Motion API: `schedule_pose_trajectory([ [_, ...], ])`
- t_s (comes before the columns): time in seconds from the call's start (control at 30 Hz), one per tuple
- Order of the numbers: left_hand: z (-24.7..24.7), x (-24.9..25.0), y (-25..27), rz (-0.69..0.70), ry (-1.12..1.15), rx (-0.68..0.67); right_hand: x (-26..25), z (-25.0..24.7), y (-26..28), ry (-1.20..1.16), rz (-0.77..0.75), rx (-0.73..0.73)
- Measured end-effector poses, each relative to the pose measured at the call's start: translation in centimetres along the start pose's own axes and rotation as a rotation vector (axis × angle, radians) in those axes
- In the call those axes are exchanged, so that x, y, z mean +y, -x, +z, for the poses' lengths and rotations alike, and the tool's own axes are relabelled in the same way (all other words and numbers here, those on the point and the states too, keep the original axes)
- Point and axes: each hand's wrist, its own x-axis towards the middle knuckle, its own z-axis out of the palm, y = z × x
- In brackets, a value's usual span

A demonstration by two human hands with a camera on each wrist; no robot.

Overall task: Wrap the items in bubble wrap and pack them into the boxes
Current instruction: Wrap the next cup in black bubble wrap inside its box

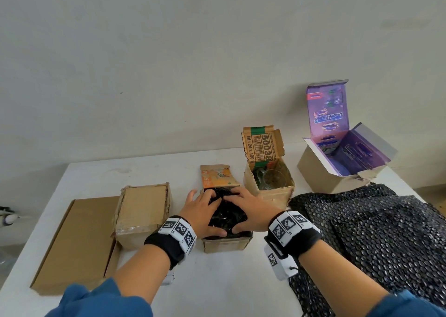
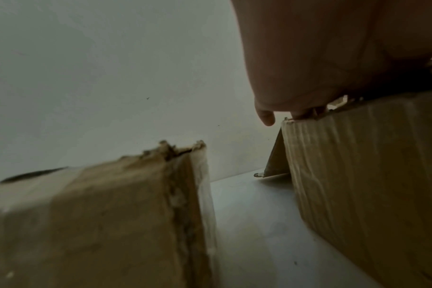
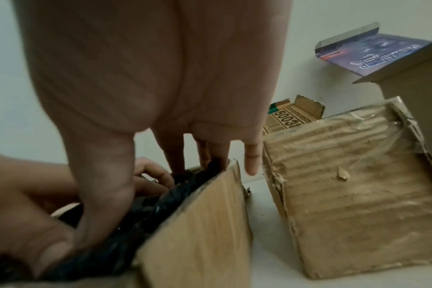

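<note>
Pressing a black bubble-wrapped bundle (image 1: 226, 214) down into the small open box (image 1: 226, 243) nearest the person, both hands work together, so the packing step for this item looks nearly done. The left hand (image 1: 201, 214) and right hand (image 1: 248, 211) lie spread over the bundle, fingers only slightly bent, thumbs meeting at its near edge; neither closes into a real grasp. The right wrist view shows fingertips (image 3: 207, 155) tucked between the wrap and the box wall. Next, I judge, the bundle needs seating below the rim, then the orange flap (image 1: 218, 176) folded over it. Beside it on the left sits 1 closed brown box (image 1: 142, 216); on the right lies the loose sheet of black bubble wrap (image 1: 376, 234). Farther back, another open carton (image 1: 269, 184) holds an unwrapped glass (image 1: 274, 178), probably the next item, and a purple-lined box (image 1: 342, 167) stands open.
</note>
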Motion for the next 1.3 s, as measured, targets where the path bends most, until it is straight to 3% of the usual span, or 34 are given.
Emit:
schedule_pose_trajectory([
  [0.17, 0.4, 0.5, -0.2, -0.026, -0.074, -0.005, -0.5, 1.0, -0.3, 0.321, 0.017, -0.039],
  [0.3, 0.0, 0.6, -0.6, -0.038, -0.112, -0.023, -0.8, 1.4, -0.9, 0.428, 0.021, -0.023],
  [0.53, 0.3, 0.3, -0.8, -0.028, -0.218, -0.033, -1.5, 1.2, -0.2, 0.331, 0.020, 0.090],
  [0.63, 0.2, 1.1, -0.2, -0.044, -0.211, 0.066, -2.1, 2.3, 0.3, 0.451, 0.022, 0.129],
  [0.77, -0.1, 2.1, 1.2, -0.037, -0.085, 0.153, -1.9, 2.6, 0.1, 0.483, 0.029, 0.062],
  [0.97, 0.0, 1.5, 2.0, 0.012, -0.034, 0.121, -2.2, 2.2, 0.7, 0.534, 0.026, 0.066],
  [1.1, -0.2, 0.9, 1.2, 0.027, -0.040, 0.066, -2.7, 2.2, 1.4, 0.421, 0.028, 0.066],
  [1.3, -0.4, 1.0, -0.4, -0.038, 0.023, 0.039, -2.3, 2.5, 1.4, 0.328, 0.046, 0.092],
])
